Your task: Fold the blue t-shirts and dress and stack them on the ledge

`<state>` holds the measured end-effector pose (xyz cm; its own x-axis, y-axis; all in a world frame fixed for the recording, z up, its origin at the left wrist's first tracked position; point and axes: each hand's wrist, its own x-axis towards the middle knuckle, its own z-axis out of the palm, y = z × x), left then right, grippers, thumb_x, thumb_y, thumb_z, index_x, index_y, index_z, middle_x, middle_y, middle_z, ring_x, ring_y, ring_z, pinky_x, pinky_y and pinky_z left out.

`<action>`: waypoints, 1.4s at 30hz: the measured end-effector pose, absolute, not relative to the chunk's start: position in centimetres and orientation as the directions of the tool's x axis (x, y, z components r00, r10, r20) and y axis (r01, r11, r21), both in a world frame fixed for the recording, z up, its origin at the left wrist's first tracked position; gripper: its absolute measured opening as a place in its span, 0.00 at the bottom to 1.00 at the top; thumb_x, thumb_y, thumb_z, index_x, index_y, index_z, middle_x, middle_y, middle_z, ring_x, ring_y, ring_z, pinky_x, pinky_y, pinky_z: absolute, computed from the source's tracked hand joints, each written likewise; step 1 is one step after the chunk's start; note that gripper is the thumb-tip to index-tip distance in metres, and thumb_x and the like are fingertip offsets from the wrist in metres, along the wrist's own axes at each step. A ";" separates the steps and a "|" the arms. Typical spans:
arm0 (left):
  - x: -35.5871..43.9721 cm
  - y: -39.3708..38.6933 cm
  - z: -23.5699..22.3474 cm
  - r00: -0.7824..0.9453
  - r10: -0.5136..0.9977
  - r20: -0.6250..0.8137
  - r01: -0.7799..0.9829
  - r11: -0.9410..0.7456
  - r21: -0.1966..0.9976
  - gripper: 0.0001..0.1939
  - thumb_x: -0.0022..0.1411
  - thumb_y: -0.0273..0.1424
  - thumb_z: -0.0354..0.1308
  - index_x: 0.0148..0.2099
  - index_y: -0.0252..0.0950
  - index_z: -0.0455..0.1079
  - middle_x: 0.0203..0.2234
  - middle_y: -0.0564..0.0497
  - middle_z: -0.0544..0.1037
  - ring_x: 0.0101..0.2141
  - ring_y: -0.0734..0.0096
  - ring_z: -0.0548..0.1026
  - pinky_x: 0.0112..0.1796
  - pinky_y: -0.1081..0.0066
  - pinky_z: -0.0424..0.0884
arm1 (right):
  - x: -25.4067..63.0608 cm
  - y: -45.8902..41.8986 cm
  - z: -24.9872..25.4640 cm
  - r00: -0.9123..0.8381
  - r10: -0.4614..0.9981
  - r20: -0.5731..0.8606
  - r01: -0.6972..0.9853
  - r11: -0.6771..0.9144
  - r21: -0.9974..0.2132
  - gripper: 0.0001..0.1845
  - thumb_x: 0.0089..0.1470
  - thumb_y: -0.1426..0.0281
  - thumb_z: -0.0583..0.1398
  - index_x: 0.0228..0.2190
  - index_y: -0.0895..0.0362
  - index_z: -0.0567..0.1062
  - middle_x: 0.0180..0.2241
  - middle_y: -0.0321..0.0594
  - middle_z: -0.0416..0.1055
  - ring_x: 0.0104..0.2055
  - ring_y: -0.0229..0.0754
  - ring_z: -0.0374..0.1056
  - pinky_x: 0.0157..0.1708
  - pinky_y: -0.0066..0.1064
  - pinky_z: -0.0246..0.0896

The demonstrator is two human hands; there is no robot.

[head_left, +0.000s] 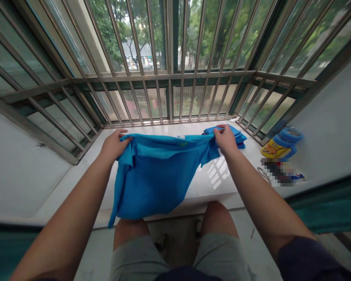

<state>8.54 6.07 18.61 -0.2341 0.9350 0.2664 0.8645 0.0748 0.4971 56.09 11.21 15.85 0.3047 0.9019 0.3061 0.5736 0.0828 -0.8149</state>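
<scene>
Well, the person's left hand sits at the left, its fingers closed in a firm pinch on one top corner of a bright turquoise knit shirt. The shirt hangs between both hands above a polished white stone window ledge. Its soft, matte fabric sags in loose folds, and its lower hem droops past the ledge's near edge toward the person's grey shorts. A small yellow-green emblem shows near the top. The right hand is closed just as firmly on the opposite corner. Holding both corners level and evenly apart looks like the sound way to work, letting the cloth's own weight draw out the creases. Just right of that hand and partly behind it, a neat stack of folded blue garments lies flat on the ledge. Farther right sit a glossy yellow cartoon-printed pouch, rounded blue discs, and a pixelated, unreadable item.
</scene>
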 end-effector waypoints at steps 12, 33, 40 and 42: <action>15.7 2.5 -0.9 0.142 0.976 0.162 0.948 -0.182 0.263 0.22 0.74 0.33 0.51 0.62 0.30 0.77 0.62 0.33 0.79 0.62 0.45 0.76 0.64 0.49 0.70 | 44.5 0.0 -3.9 -0.396 0.915 0.074 0.859 0.397 -0.322 0.37 0.71 0.58 0.57 0.74 0.59 0.61 0.76 0.58 0.54 0.78 0.65 0.50 0.73 0.65 0.48; 16.5 -2.9 -3.0 0.085 0.970 0.227 0.964 -0.138 0.228 0.28 0.70 0.23 0.49 0.70 0.33 0.71 0.67 0.36 0.74 0.65 0.47 0.72 0.67 0.51 0.66 | 54.0 -1.0 0.3 -0.370 0.929 -0.016 0.908 0.359 -0.214 0.19 0.70 0.73 0.53 0.53 0.55 0.80 0.52 0.52 0.79 0.54 0.56 0.73 0.53 0.43 0.64; 12.9 8.8 0.5 0.195 0.981 -0.004 0.942 -0.186 0.280 0.08 0.60 0.32 0.67 0.43 0.43 0.83 0.44 0.43 0.86 0.52 0.50 0.80 0.56 0.59 0.74 | 52.0 10.0 1.6 -0.427 0.900 -0.082 0.879 0.393 -0.270 0.10 0.68 0.64 0.63 0.41 0.56 0.83 0.39 0.45 0.82 0.45 0.49 0.76 0.48 0.34 0.64; 12.0 11.9 1.4 0.154 0.988 -0.009 0.942 -0.144 0.303 0.04 0.61 0.34 0.66 0.38 0.43 0.82 0.37 0.48 0.87 0.45 0.55 0.82 0.49 0.65 0.76 | 51.5 12.6 1.7 -0.439 0.896 -0.065 0.866 0.403 -0.295 0.09 0.66 0.65 0.65 0.44 0.56 0.83 0.43 0.44 0.83 0.46 0.47 0.76 0.50 0.33 0.65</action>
